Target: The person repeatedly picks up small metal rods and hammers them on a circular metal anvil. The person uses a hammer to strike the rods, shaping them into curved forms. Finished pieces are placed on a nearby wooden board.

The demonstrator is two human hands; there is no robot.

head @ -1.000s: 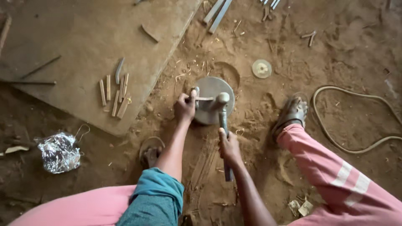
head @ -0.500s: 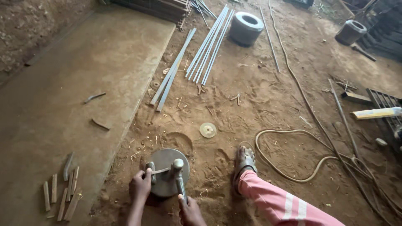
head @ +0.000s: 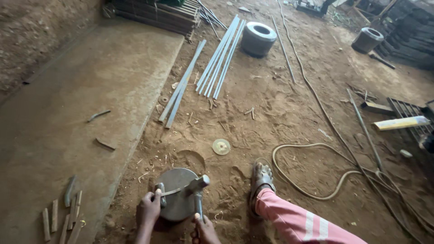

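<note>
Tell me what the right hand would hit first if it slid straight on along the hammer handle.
Likely the hammer head, resting over the round metal disc; the right hand grips the handle below it.

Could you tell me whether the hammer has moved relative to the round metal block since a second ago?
No. The hammer head rests at the round metal block's right edge as before; only the camera tilted up.

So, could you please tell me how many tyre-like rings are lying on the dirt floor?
2. One tyre ring lies at top centre beside the long metal strips; a darker ring sits at the top right. Others may be hidden in the clutter beyond.
</note>
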